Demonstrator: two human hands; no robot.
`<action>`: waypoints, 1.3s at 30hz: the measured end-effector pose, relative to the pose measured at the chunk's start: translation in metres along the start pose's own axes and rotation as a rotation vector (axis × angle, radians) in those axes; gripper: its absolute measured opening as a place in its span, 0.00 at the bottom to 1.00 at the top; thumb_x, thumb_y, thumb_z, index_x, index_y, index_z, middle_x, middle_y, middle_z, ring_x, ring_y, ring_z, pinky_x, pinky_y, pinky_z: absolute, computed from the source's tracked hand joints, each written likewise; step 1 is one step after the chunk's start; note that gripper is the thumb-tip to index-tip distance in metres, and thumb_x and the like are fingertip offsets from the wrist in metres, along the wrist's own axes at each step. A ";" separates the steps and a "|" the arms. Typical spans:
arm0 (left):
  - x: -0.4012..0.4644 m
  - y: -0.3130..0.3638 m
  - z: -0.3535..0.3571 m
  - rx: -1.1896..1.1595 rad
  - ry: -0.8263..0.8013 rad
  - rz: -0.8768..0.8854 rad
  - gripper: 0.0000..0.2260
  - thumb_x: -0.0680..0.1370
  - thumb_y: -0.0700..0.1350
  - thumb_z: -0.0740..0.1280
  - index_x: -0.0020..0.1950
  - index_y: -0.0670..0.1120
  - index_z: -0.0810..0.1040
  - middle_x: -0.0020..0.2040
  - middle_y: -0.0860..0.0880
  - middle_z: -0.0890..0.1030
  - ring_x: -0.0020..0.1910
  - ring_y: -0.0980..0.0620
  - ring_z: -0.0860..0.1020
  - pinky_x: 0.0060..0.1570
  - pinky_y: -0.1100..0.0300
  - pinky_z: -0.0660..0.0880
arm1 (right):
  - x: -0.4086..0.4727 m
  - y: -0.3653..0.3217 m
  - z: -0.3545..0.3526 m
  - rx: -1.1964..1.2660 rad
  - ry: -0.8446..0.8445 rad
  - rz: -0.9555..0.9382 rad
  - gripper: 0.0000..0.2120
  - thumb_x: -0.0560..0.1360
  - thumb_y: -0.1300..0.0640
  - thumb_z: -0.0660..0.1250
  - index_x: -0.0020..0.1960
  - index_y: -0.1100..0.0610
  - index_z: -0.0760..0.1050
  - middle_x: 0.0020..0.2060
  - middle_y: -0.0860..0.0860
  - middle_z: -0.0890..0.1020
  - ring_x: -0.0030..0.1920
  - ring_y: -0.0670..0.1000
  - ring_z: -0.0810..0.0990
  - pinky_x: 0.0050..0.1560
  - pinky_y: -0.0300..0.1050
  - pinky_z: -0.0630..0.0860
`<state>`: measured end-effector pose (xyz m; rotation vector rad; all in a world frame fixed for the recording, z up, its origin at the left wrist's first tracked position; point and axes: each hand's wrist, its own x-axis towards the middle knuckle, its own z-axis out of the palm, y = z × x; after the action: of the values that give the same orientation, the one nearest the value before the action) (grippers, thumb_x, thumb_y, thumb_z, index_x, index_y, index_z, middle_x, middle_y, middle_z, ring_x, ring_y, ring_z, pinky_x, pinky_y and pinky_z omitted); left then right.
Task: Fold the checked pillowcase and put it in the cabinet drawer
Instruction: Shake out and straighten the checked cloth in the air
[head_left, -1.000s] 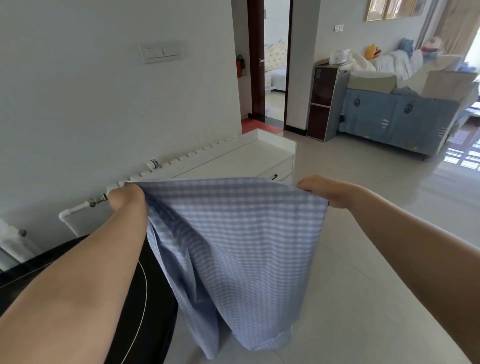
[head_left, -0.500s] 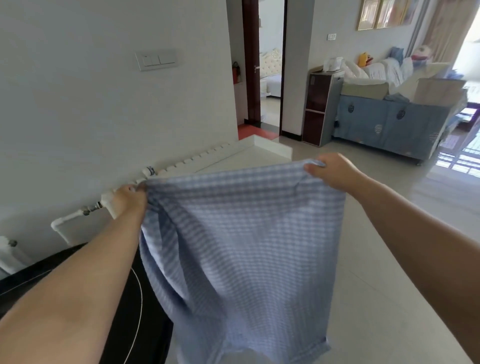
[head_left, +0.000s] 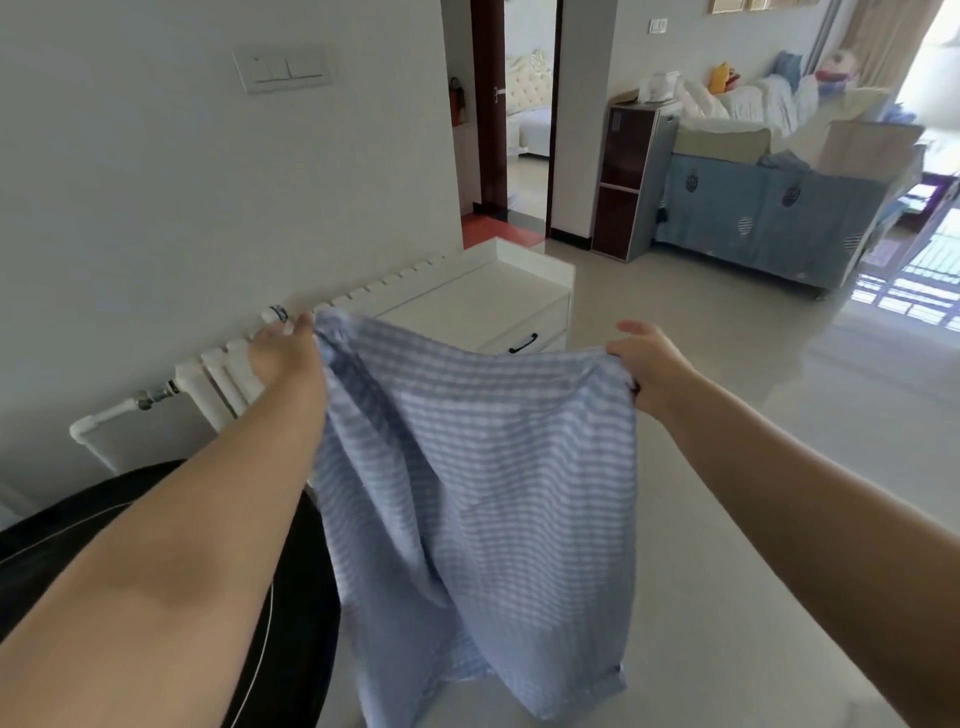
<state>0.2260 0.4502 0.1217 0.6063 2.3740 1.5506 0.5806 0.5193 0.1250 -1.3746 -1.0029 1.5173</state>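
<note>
- Between the two hands, the checked pillowcase (head_left: 478, 493) hangs in the air, blue and white, top edge sagging a bit in the middle.
- left hand (head_left: 283, 358) has its fingers clamped on the top left corner, cloth bunched up right under the grip.
- right hand (head_left: 649, 364) pinches the top right corner; thumb sticks up a little above the edge, the other fingers are tucked behind the fabric so I can't see them.
- Below both grips the cloth drops loose, with deep folds on the left side and a flatter panel on the right; bottom hem is off the floor.
- Just past the fingers sits the white cabinet (head_left: 483, 306), its drawer (head_left: 524, 340) closed, dark handle peeking over the cloth's top edge.
- Beyond the left fingers, a white radiator (head_left: 223, 374) runs along the wall.
</note>
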 end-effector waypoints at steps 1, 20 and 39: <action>-0.007 0.007 0.009 -0.053 -0.010 0.022 0.22 0.79 0.56 0.61 0.63 0.40 0.76 0.62 0.41 0.78 0.62 0.41 0.75 0.61 0.52 0.71 | -0.010 0.003 0.012 -0.040 -0.025 -0.067 0.16 0.76 0.69 0.58 0.59 0.54 0.70 0.37 0.54 0.73 0.28 0.47 0.73 0.23 0.37 0.71; -0.137 0.029 0.026 -0.485 -0.442 0.187 0.20 0.76 0.60 0.64 0.34 0.46 0.67 0.30 0.45 0.73 0.29 0.50 0.71 0.35 0.55 0.72 | -0.098 0.011 0.084 -1.245 -0.374 -0.986 0.10 0.76 0.50 0.65 0.49 0.54 0.81 0.45 0.48 0.78 0.48 0.51 0.77 0.46 0.47 0.72; -0.162 -0.005 -0.023 -0.389 -0.825 0.181 0.07 0.79 0.42 0.66 0.50 0.39 0.80 0.39 0.45 0.81 0.34 0.51 0.78 0.34 0.63 0.75 | -0.091 0.033 0.068 -0.895 -0.422 -0.783 0.16 0.73 0.51 0.69 0.31 0.54 0.69 0.31 0.47 0.71 0.36 0.52 0.73 0.43 0.52 0.71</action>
<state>0.3588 0.3548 0.1226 1.1136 1.4032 1.3877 0.5151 0.4210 0.1295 -0.9570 -2.3375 0.7514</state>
